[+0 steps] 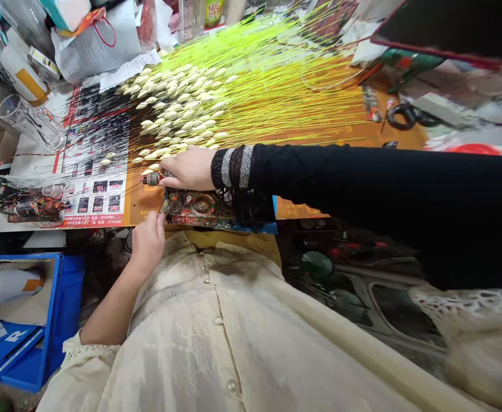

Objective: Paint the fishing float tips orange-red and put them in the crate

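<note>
Neon yellow-green stems (251, 97) carry white buds (177, 97); the black sleeve (362, 194) has silver-patterned cuff bands (233, 169).

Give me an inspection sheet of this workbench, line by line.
Surface: orange board under a black-and-red printed sheet.
Job's things: white buds on neon yellow stems, laid in rows; small patterned cylinder; glittery red-green piece.
Clutter: glass mug, black-handled scissors, papers.
Grippers: left hand at the board's edge, fingers by the glittery piece; right hand out of view; co-worker's black-sleeved hand holds the cylinder.
Cables: nothing seen.
Surroundings: blue crate at lower left.
</note>
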`<state>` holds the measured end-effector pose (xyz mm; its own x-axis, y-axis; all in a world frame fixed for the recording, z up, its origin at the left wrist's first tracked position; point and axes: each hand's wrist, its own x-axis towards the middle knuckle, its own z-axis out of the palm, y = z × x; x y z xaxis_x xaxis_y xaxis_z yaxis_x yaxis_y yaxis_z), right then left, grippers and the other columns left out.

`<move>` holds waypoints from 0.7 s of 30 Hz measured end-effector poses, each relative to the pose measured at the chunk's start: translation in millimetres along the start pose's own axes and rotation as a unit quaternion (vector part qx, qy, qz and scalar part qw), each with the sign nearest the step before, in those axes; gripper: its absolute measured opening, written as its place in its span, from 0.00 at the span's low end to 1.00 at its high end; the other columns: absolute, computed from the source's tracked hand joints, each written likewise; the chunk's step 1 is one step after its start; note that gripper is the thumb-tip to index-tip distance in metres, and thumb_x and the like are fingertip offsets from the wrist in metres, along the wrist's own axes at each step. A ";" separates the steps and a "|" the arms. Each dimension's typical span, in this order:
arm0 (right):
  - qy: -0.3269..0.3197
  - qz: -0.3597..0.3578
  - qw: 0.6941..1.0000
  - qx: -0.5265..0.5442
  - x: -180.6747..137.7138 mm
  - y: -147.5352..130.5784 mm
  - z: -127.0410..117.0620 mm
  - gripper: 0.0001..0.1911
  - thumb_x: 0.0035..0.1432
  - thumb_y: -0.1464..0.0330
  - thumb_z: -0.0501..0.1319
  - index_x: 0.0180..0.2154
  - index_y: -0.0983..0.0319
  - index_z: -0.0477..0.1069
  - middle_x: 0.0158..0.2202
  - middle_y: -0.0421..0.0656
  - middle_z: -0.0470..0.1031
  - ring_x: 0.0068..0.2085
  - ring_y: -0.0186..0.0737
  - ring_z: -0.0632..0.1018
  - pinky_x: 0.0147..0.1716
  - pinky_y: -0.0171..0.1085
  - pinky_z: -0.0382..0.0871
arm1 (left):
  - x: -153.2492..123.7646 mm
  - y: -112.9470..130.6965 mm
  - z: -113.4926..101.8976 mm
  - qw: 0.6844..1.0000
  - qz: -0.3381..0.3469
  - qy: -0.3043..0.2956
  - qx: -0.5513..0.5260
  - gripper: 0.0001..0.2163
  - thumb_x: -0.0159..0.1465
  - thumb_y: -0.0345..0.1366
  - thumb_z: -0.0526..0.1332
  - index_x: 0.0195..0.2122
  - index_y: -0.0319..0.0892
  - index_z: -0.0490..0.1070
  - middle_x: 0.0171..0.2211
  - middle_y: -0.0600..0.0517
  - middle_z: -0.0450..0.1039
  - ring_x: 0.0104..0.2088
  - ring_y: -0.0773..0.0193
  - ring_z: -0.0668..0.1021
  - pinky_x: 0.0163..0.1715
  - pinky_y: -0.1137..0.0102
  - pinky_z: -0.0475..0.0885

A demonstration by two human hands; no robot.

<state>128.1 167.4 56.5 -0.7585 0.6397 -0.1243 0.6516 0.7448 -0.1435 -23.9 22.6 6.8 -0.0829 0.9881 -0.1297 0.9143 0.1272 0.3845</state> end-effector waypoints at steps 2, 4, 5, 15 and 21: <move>0.003 0.002 1.000 -0.001 0.2 -0.5 0.5 0.26 0.69 0.52 0.44 0.53 0.64 0.64 0.42 0.53 0.78 0.43 0.49 0.77 0.41 0.42 0.57 | 1.5 1.5 1.3 1.000 -0.004 0.003 0.004 0.14 0.71 0.40 0.46 0.35 0.44 0.67 0.32 0.48 0.77 0.34 0.60 0.79 0.33 0.70 0.63; 0.003 0.005 1.000 -0.003 0.2 -1.7 0.4 0.26 0.68 0.52 0.44 0.53 0.64 0.64 0.43 0.53 0.78 0.44 0.50 0.77 0.42 0.42 0.57 | 3.1 1.6 0.1 1.000 -0.003 -0.003 0.009 0.14 0.72 0.40 0.45 0.34 0.44 0.67 0.32 0.48 0.78 0.34 0.60 0.79 0.33 0.70 0.63; 0.000 0.007 1.000 -0.003 -0.1 -2.6 -0.1 0.26 0.68 0.52 0.44 0.53 0.64 0.64 0.43 0.53 0.78 0.44 0.50 0.77 0.42 0.42 0.57 | 3.8 1.4 -1.1 1.000 -0.002 -0.007 0.013 0.14 0.72 0.41 0.45 0.34 0.44 0.67 0.32 0.48 0.78 0.34 0.60 0.79 0.33 0.70 0.63; -0.014 0.013 1.000 0.000 -5.4 -6.9 -10.3 0.28 0.68 0.52 0.43 0.54 0.66 0.64 0.43 0.55 0.78 0.45 0.52 0.77 0.45 0.44 0.57 | -11.7 11.9 5.1 0.999 0.002 -0.044 -0.018 0.15 0.71 0.41 0.46 0.32 0.45 0.68 0.28 0.51 0.76 0.30 0.62 0.77 0.32 0.71 0.64; -0.015 0.015 1.000 0.010 -5.7 -7.4 -10.8 0.27 0.69 0.53 0.43 0.54 0.66 0.63 0.45 0.55 0.77 0.47 0.54 0.77 0.46 0.46 0.58 | -26.7 7.5 9.4 0.997 0.000 -0.004 -0.075 0.15 0.71 0.42 0.46 0.33 0.45 0.68 0.30 0.52 0.77 0.28 0.64 0.77 0.30 0.71 0.63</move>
<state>127.6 160.2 68.9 -0.7378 0.6563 -0.1578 0.6749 0.7208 -0.1578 -11.1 -3.7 4.6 -0.0798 0.9872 -0.1378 0.8448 0.1403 0.5163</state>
